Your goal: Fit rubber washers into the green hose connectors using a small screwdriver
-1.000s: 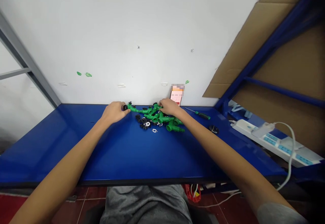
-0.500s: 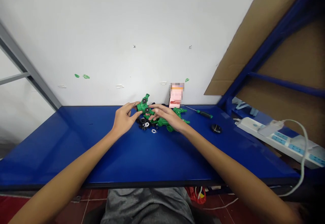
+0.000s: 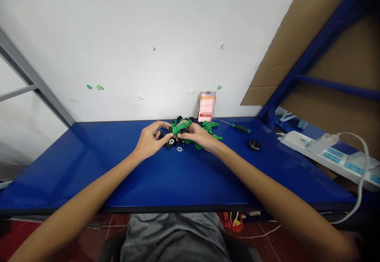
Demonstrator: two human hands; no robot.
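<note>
Green plastic pipe fitting [image 3: 181, 127] held crosswise

A person's right grip [image 3: 197, 134], fingers closed, wraps the fitting's right half. The piece's long axis runs roughly side to side, rising slightly toward the right, just above a glossy blue desk [image 3: 89, 167]. The right hand is the nearer of the two to the fitting's body. The left grip [image 3: 151, 139], its fingers curled narrow, sits beside the black-capped left end [image 3: 171, 130], with a thin dark pin [image 3: 162, 126] showing at its fingertips; whether it bears on the fitting cannot be told. Below lies a heap of green plastic fittings [image 3: 212, 129], next to scattered black and white plastic rings [image 3: 170, 143]. Farther right on the desk rest a green-handled screwdriver [image 3: 241, 129] and a black oval object [image 3: 254, 145]. A white power strip with blue sockets [image 3: 323, 155] lies beyond the desk's right end.
</note>
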